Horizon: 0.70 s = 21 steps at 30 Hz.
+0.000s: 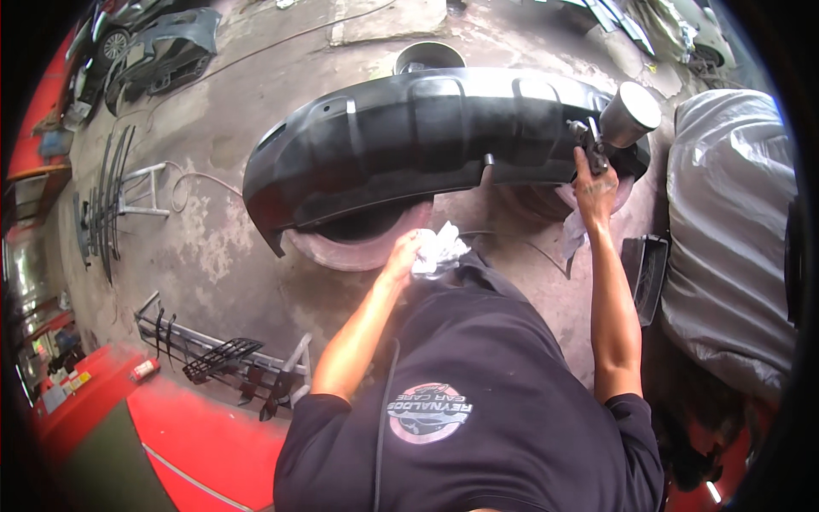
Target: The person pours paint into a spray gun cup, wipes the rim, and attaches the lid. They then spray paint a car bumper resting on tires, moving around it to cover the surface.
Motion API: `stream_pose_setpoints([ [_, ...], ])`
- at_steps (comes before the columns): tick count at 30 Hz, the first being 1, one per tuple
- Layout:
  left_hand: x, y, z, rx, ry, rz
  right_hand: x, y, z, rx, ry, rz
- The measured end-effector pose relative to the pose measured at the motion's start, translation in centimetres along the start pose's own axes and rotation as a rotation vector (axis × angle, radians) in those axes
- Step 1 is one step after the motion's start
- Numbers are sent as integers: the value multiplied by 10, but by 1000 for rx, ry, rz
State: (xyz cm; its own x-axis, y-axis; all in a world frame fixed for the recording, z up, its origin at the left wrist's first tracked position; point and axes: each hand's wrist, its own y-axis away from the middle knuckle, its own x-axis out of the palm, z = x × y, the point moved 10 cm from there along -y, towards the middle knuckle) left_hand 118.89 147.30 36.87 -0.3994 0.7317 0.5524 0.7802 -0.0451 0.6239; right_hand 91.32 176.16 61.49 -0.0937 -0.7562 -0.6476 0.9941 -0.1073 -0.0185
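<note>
My right hand (pixel 595 183) is wrapped round the handle of a spray gun (pixel 592 145) with a silver cup (pixel 630 116) on it. The gun is close over the right end of a black car bumper (pixel 392 128). Pale mist hangs along the bumper's upper part. The bumper rests on pinkish tyres; one tyre (pixel 358 246) shows under its left half, and another is partly hidden beneath its right end. Near the bumper's lower edge, in front of my body, my left hand (pixel 404 254) is closed on a crumpled white cloth (pixel 439 251).
A silver-covered vehicle (pixel 725 230) stands close on my right, with a dark box-like part (pixel 650 277) beside it. To the left, metal stands (pixel 147 192) hold black trim strips and grilles (pixel 223 358). Red car panels (pixel 205 444) lie lower left. A hose (pixel 299 34) crosses the concrete floor.
</note>
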Motion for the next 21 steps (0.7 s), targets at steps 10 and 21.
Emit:
stream_pose_setpoints([
  [10,90,12,-124,406,130,-108,63,48,16,-335,-103,390],
  [21,153,-19,-122,279,334,-36,100,67,69,-278,-164,423],
])
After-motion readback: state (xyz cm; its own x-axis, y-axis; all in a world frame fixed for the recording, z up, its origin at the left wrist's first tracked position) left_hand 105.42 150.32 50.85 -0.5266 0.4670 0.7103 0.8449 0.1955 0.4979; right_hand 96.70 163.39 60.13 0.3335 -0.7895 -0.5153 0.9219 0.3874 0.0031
